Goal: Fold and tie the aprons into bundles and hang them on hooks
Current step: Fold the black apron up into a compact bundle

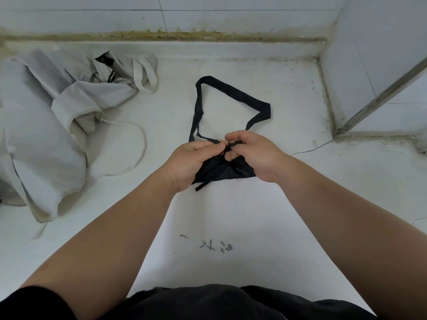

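No bins or baskets in view; everything lies straight on the white counter (231, 215).

Black apron bundle (225, 168) sits on the counter directly under and between both hands, folded small & bunched at the middle. Left hand (191, 162) is closed, thumb & forefinger pinching a thin black tie string (216, 141) at the top of the bundle, palm side against the bundle's left end. Right hand (254, 153) is curled, fingertips pinching the other bit of string right beside the left's pinch, remaining fingers bent down onto the fabric. Fingertips of the 2 hands nearly touch. A short string end (201, 187) pokes out below the left hand.

Wide black neck strap (233, 93) loops out past the hands toward the wall, flat on the counter.

Well to the left of the left hand: heap of grey aprons (46, 125), crumpled, w/ a pale cord (141, 144) curling out toward the hands, not touching them.
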`<state>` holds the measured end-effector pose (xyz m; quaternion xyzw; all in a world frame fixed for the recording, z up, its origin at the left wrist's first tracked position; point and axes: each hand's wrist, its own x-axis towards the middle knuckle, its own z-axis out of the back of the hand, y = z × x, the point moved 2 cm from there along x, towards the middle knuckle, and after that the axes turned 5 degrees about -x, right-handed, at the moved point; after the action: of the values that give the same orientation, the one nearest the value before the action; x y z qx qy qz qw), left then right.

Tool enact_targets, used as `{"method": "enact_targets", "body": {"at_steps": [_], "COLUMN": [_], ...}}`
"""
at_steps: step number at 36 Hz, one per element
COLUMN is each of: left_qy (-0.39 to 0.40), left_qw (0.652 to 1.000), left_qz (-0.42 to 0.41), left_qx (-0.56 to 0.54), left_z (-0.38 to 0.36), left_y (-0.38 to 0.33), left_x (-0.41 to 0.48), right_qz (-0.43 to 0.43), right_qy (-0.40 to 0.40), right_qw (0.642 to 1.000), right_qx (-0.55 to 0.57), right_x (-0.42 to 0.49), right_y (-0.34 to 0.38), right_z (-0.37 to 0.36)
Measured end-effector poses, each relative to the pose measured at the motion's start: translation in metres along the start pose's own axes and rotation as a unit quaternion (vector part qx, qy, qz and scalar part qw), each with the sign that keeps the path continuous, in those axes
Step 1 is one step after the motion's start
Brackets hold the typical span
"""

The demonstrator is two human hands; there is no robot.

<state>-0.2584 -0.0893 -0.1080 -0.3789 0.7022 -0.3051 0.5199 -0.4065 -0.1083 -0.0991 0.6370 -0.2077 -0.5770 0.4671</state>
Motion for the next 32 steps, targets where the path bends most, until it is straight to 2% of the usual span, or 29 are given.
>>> {"method": "enact_targets", "body": {"at_steps": [4, 7, 9, 11, 16, 24, 32], "left_qy": [-0.012, -0.041, -0.078, -0.110, -0.167, -0.266, -0.306], "left_qw": [1.000, 0.999, 0.997, 0.993, 0.985, 0.944, 0.905], "left_qz": [-0.007, -0.013, -0.026, -0.036, -0.050, -0.102, -0.162], "left_qx": [-0.013, -0.018, -0.001, 0.000, 0.014, 0.166, 0.246], "left_z": [-0.001, -0.002, -0.003, -0.004, -0.005, -0.003, -0.002], "left_y": [0.000, 0.000, 0.001, 0.002, 0.005, 0.014, 0.022], "left_x": [-0.003, -0.004, -0.004, -0.004, -0.003, -0.006, -0.012], "right_qz": [0.011, 0.022, 0.020, 0.027, 0.050, 0.066, 0.066], "right_qy": [-0.014, -0.024, -0.066, -0.123, -0.217, -0.296, -0.371], "right_qw": [0.985, 0.979, 0.977, 0.976, 0.974, 0.953, 0.925], "right_qx": [0.171, 0.200, 0.202, 0.179, -0.034, -0.019, -0.051], "right_x": [-0.004, -0.009, -0.011, -0.010, -0.004, -0.008, -0.010], "right_y": [0.002, 0.004, 0.003, -0.001, -0.016, -0.027, -0.037], "right_z": [0.004, 0.008, 0.006, 0.004, 0.004, -0.001, 0.003]}}
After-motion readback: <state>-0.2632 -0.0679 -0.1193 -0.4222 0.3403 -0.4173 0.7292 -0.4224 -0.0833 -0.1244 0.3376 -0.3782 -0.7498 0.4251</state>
